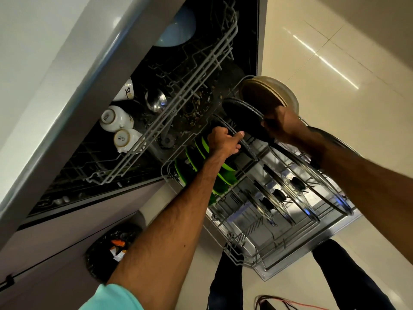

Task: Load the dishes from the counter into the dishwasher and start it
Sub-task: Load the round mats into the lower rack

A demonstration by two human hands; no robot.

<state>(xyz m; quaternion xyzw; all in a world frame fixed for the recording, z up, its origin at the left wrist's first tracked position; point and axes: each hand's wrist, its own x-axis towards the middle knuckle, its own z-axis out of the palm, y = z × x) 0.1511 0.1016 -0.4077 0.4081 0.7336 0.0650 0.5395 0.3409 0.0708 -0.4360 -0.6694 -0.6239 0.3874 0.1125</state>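
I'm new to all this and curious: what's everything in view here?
Cups: three, white, upper rack.
Ladle: one, steel, upper rack.
Bowl: one, pale blue, upper rack, far end.
Green plates: several, green, lower rack, on edge.
Glass lids: about four, clear, lower rack.
Tan plates: a few, tan, lower rack, far end.
Black plates: two, black, at lower rack, one per hand.
Bag: one, black, floor.
Left hand: gripping a black plate's rim.
Right hand: gripping the other black plate.
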